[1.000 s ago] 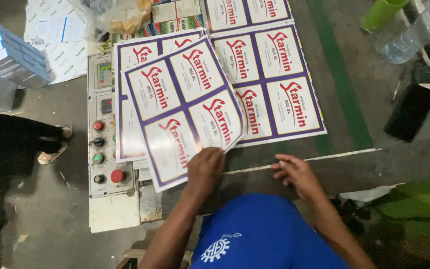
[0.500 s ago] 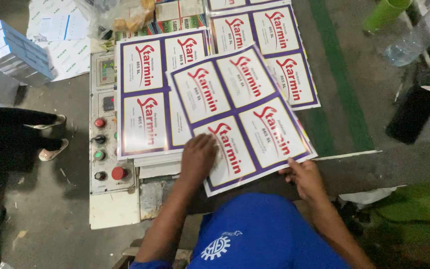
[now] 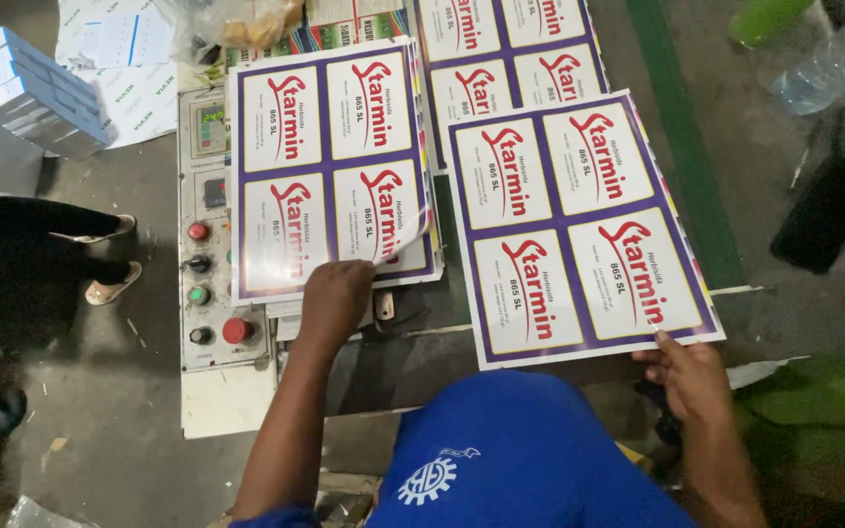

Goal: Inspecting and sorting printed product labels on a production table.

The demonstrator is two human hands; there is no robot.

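Loose printed sheet (image 3: 579, 230) lies on the desk (image 3: 442, 337), right of the sheet stack (image 3: 330, 166). Right hand (image 3: 691, 376) pinches its near right corner, fingers closed on the edge. Left hand (image 3: 336, 298) curls up the stack's top sheet at its near corner. Judged thin, light, floppy, glossy; best gripped by edges. Control panel (image 3: 212, 264) sits left.

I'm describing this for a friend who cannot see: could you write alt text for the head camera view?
Seen from above, a person's right hand grips the near edge of a printed label sheet, while the left hand lifts a corner of the top sheet on a stack of label sheets. A control panel with coloured buttons sits left of it.
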